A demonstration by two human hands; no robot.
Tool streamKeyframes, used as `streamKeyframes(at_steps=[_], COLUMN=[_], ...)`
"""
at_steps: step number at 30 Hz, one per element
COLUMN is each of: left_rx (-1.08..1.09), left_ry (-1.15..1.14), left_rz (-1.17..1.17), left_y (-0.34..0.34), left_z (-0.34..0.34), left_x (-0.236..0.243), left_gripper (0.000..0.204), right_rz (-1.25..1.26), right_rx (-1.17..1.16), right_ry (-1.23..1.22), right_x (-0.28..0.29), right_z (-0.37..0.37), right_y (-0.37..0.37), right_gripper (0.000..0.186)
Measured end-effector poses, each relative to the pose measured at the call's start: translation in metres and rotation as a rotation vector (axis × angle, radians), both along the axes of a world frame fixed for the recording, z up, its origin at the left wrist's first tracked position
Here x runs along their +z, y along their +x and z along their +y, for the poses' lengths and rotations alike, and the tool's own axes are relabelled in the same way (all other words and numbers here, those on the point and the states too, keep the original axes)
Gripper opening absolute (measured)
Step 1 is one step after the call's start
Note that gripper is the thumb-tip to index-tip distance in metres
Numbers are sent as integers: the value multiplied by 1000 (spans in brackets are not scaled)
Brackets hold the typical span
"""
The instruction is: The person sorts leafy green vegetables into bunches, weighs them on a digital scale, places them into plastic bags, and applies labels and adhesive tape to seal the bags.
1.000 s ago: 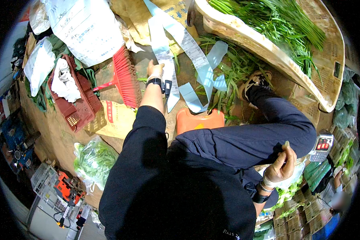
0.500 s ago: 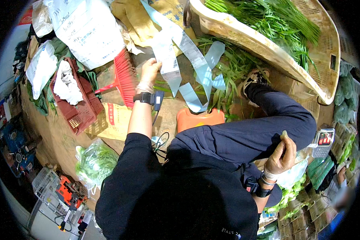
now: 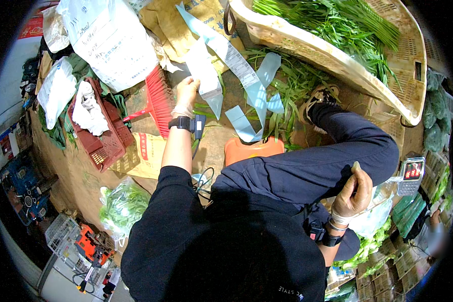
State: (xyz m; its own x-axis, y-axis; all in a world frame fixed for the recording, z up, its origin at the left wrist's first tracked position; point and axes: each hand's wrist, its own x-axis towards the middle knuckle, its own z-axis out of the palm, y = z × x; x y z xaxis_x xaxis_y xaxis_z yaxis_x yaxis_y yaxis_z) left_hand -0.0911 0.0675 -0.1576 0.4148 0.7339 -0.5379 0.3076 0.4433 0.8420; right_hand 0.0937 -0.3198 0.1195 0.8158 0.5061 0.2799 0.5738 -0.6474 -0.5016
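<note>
At left hand (image 3: 184, 95), printed label strip (image 3: 206, 74)

The pale blue label strip (image 3: 240, 65) carries white printed patches and slants downward; its lower part is creased into sharp, angular bends above the brown floor (image 3: 78, 163). Just left of it — partly printed too — a shorter length (image 3: 204, 73) tapers to a point.

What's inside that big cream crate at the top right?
Inside the cream crate lie long-stemmed leafy greens, heaped together. The greens and the crate's near wall cover its bottom there, so whatever lies beneath them cannot be seen.
</note>
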Motion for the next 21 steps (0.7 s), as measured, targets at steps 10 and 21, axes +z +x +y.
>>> streamKeyframes(at_steps=[10, 21], left_rx=[119, -549], left_ry=[241, -56], left_rz=[761, 486], left_y=[-37, 116], left_z=[31, -111], left_x=[-92, -68], left_gripper=[34, 54], right_rz=[0, -84], right_rx=[83, 31], right_ry=[14, -43], right_x=[-6, 2], right_z=[8, 13], right_y=[13, 9], right_gripper=[21, 18])
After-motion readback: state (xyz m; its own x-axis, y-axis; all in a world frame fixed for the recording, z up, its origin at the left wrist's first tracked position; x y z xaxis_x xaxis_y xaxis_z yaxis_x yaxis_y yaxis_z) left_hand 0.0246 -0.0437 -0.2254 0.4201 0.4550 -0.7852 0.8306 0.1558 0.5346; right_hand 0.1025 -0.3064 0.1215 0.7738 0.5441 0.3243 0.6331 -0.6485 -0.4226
